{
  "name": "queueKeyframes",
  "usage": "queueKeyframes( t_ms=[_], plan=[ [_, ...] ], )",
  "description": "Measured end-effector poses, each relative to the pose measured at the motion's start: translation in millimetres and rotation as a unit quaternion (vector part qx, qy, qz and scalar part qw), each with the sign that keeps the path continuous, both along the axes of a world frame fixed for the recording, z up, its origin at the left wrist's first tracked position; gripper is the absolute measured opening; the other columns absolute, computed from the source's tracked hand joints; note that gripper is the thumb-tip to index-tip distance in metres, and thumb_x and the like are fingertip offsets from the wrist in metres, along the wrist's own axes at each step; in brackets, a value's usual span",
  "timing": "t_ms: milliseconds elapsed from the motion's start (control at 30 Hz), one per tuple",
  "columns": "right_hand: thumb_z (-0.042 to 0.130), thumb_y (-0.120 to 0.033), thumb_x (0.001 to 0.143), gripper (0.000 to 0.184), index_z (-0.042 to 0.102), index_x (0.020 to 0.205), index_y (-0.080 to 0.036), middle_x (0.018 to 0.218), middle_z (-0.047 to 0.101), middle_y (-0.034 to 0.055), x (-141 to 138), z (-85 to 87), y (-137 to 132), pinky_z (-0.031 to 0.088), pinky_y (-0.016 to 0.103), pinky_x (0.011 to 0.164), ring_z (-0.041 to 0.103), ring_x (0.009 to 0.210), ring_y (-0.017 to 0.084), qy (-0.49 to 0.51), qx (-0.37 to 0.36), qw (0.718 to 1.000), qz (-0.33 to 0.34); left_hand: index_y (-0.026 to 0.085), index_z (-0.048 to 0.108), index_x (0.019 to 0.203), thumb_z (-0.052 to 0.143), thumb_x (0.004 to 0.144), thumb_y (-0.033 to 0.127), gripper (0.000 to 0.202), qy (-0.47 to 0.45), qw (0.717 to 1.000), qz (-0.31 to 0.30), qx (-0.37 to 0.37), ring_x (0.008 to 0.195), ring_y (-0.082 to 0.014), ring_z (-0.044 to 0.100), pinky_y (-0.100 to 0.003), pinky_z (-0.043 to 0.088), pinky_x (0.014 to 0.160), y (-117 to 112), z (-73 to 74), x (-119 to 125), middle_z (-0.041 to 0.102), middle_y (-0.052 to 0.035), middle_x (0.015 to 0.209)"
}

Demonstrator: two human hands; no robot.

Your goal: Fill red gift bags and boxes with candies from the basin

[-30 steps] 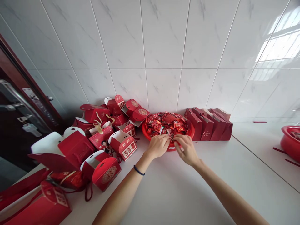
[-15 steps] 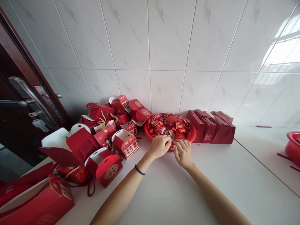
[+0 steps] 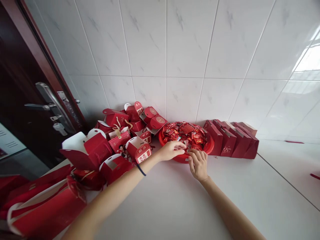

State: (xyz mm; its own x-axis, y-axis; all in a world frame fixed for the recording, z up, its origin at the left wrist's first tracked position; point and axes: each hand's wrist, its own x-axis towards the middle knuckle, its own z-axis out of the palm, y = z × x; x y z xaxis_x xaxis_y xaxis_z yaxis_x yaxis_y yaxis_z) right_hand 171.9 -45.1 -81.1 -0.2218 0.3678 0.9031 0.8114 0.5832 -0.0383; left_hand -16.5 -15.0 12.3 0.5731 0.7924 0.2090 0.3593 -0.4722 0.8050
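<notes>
A round red basin heaped with small red-wrapped candies stands against the tiled wall. My left hand lies over its near rim, fingers curled around candies. My right hand sits just right of it at the basin's front edge, fingers bent and pinched on something small that I cannot make out. A dark band circles my left wrist.
Several open red gift boxes are piled to the left of the basin. A row of closed dark red boxes leans against the wall to its right. Red paper bags lie at the near left. A dark door with a handle is at far left.
The view has swung left and tilted. Both hands stay at the basin's near rim; my left hand has stretched a little farther into the candies.
</notes>
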Motion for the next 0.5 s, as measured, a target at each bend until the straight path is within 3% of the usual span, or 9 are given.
queueKeyframes(
  t_ms=[100,233,367,433,500],
  plan=[
    [0.042,-0.015,0.098,0.022,0.062,0.104,-0.022,0.103,0.070,0.0087,0.6,-1.0,0.9,0.036,0.040,0.082,0.057,0.087,0.024,-0.001,0.001,1.000,0.005,0.017,0.073,0.107,0.064,0.083,0.019,0.026,0.042,0.998,-0.024,0.027,0.107,-0.0197,0.070,-0.031,0.054,0.096,-3.7,32.8,-17.8,0.072,-0.0098,0.118],
    [0.042,-0.016,0.099,0.021,0.061,0.104,-0.022,0.101,0.070,0.0087,0.8,-1.1,0.9,0.036,0.040,0.081,0.057,0.086,0.024,0.000,0.008,1.000,0.006,0.019,0.074,0.111,0.062,0.086,0.028,0.029,0.145,0.982,-0.016,0.116,0.109,-0.0192,0.067,-0.031,0.052,0.096,-10.5,106.3,-56.1,0.070,-0.0070,0.120],
    [0.042,-0.018,0.101,0.020,0.061,0.104,-0.022,0.100,0.070,0.0084,0.4,-0.6,0.1,0.036,0.040,0.081,0.057,0.085,0.024,0.002,0.013,1.000,0.005,0.020,0.071,0.117,0.062,0.087,0.043,0.039,0.272,0.945,0.110,0.148,0.106,-0.0167,0.066,-0.030,0.048,0.096,-15.6,175.5,-111.6,0.071,-0.0017,0.115],
    [0.042,-0.018,0.101,0.019,0.061,0.103,-0.021,0.100,0.070,0.0087,0.3,-0.5,-0.3,0.036,0.041,0.081,0.056,0.085,0.024,0.003,0.015,1.000,0.008,0.016,0.070,0.118,0.060,0.082,0.059,0.057,0.315,0.925,0.169,0.133,0.105,-0.0163,0.065,-0.031,0.046,0.096,-20.6,197.7,-143.9,0.071,-0.0011,0.114],
    [0.043,-0.017,0.100,0.019,0.061,0.101,-0.021,0.100,0.070,0.0086,0.3,-0.5,-0.4,0.035,0.041,0.081,0.056,0.084,0.024,0.005,0.014,1.000,0.009,0.012,0.068,0.120,0.053,0.074,0.076,0.080,0.363,0.903,0.205,0.106,0.104,-0.0164,0.064,-0.032,0.045,0.096,-29.3,210.6,-176.3,0.071,-0.0009,0.115]
  ],
)
